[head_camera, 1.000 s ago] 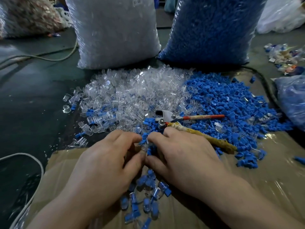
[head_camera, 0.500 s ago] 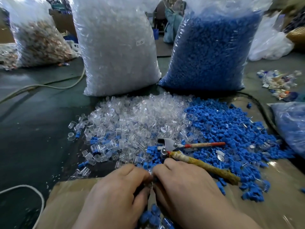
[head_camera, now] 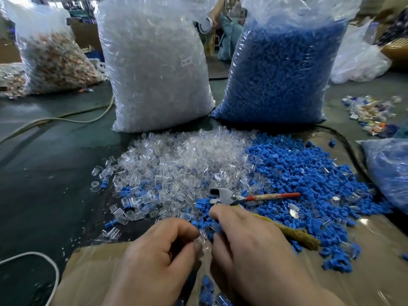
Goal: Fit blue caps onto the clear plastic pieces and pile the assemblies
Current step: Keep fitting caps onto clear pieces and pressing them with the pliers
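- Clear plastic piece: pinched between thumb and forefinger of left hand, over the cardboard.
- Right hand: fingers curled, touching the piece; contents could not be told.
- Blue caps: heaped beyond, right of loose clear pieces.

Dark green floor, dull sheen with pale glare patches on the left. Pale cable snakes across it far left, thin white cord loops at the lower left, and a black cable curves along the right. Brown cardboard sheet lies flat in the foreground. Back left: clear bag of brownish mixed bits, with a cardboard box behind it. Back right: crumpled white plastic bags, with a scatter of mixed scraps on the floor nearby. Someone in teal clothing at the far back, mostly hidden.
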